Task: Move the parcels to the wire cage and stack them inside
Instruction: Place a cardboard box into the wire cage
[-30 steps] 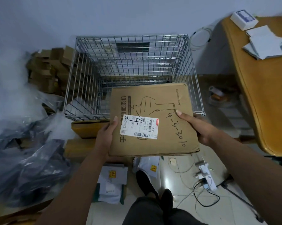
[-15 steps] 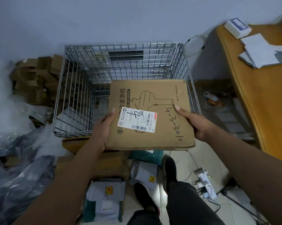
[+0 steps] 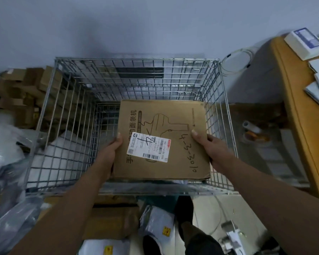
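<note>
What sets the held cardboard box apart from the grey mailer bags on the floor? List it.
The cardboard box is brown, stiff and flat-faced; the grey mailer bags are pale and crumpled. The box is held over the wire cage by the left hand and right hand; the bags lie outside it. Both carry stickers.

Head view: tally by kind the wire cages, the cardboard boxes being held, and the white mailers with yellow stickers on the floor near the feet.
wire cage: 1
cardboard box, held by the left hand and right hand: 1
white mailers with yellow stickers: 2
Total: 4
</note>
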{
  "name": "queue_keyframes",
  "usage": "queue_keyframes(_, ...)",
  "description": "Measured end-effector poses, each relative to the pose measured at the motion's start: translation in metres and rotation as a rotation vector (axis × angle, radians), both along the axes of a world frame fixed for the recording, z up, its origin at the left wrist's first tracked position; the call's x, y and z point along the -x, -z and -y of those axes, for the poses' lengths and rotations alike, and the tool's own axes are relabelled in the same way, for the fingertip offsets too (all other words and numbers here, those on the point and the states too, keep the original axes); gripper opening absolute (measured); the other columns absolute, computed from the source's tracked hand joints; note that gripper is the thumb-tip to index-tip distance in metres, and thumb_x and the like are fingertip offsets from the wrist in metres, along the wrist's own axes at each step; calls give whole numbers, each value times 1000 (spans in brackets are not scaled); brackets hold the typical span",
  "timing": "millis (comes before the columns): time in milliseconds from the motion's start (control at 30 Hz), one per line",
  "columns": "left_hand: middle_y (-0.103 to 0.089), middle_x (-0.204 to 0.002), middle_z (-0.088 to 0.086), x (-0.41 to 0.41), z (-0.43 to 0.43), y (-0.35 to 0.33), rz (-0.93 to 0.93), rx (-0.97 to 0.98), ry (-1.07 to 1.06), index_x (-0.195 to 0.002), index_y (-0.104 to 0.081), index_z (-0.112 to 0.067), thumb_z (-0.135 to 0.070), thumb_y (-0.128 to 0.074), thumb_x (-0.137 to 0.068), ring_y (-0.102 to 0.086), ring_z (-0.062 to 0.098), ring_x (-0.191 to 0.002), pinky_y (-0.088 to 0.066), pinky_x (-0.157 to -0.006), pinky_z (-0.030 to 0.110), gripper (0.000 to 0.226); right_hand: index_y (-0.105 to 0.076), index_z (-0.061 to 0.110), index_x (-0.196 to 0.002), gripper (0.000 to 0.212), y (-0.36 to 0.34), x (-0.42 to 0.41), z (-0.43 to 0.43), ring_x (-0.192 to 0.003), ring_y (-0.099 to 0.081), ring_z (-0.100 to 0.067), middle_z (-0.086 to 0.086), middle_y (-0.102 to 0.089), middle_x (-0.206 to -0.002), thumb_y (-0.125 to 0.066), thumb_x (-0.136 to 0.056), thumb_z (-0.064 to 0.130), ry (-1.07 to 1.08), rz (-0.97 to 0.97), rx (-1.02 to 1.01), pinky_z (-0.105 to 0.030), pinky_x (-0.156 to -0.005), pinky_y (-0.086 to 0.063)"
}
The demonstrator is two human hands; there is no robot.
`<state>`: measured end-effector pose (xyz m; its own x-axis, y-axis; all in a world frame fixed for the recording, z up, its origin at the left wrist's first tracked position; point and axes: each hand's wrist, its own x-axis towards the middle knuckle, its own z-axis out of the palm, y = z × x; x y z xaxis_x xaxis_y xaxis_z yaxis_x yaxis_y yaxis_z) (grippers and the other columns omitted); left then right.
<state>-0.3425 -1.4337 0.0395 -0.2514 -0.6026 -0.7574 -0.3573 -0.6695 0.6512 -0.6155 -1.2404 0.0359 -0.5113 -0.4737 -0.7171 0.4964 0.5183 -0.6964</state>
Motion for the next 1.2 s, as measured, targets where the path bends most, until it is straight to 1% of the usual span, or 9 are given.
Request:
queue_keyframes(100,-81,-106,6,32,27,41,23,-20,-45,-127,-71,-25,-53,-58,-101,-79,30,-93,-64,-68,46,40,-70,16,-123,49,44,27,31,-98,-78,-27,-7,-80,-109,-84,-84,42,33,13,-19,-45,-86,-64)
queue_keyframes(200,-81,-107,5,61,49,84,42,-58,-62,-127,-70,-27,-56,-54,-102,-80,27,-88,-64,-60,44,41,-70,17,-123,46,92,52,61,-90,-79,-24,-6,-80,-106,-83,-86,41,61,23,-19,-38,-72,-65)
queue_keyframes(300,-82,-103,3,87,69,127,49,-65,-45,-117,-73,-28,-59,-49,-102,-80,24,-84,-62,-55,40,42,-69,15,-130,52,139,79,86,-97,-78,-28,-8,-79,-112,-82,-87,42,54,19,-15,-47,-86,-64)
queue_keyframes(467,-81,-104,2,130,104,195,70,-35,3,-117,-72,-25,-52,-45,-108,-80,21,-87,-62,-62,36,40,-66,15,-132,63,205,125,122,-98,-76,-25,-6,-77,-116,-82,-84,52,54,-38,-20,-42,-85,-63)
queue_keyframes(600,-81,-106,1,163,123,239,40,-34,34,-121,-70,-25,-53,-43,-108,-79,22,-92,-61,-68,37,41,-68,19,-129,59,251,157,139,-92,-77,-21,-4,-78,-115,-79,-85,57,42,-90,-6,-34,-74,-62)
queue_keyframes(867,-82,-103,2,199,135,307,40,-53,60,-124,-69,-24,-61,-41,-105,-80,24,-90,-62,-73,42,50,-51,16,-150,82,324,181,146,-125,-63,-32,-8,-64,-139,-66,-89,69,-5,-127,-98,-53,-111,-50)
queue_keyframes(967,-81,-106,5,205,133,333,56,-107,84,-120,-73,-23,-68,-41,-101,-78,29,-99,-61,-87,50,58,-46,18,-155,83,346,183,143,-132,-59,-31,-6,-60,-147,-61,-92,70,-4,-161,-136,-52,-115,-46)
queue_keyframes(1100,-82,-102,5,213,128,366,73,-130,89,-115,-74,-24,-68,-41,-101,-79,26,-90,-62,-79,45,56,-40,16,-158,80,373,186,138,-137,-54,-30,-7,-54,-153,-57,-97,66,-26,-193,-185,-50,-118,-42)
queue_keyframes(1200,-79,-115,8,215,121,397,92,-117,87,-127,-69,-23,-65,-40,-103,-76,31,-101,-61,-87,52,57,-43,12,-155,74,396,188,133,-134,-55,-32,-11,-56,-150,-52,-101,63,-65,-258,-237,-48,-116,-44)
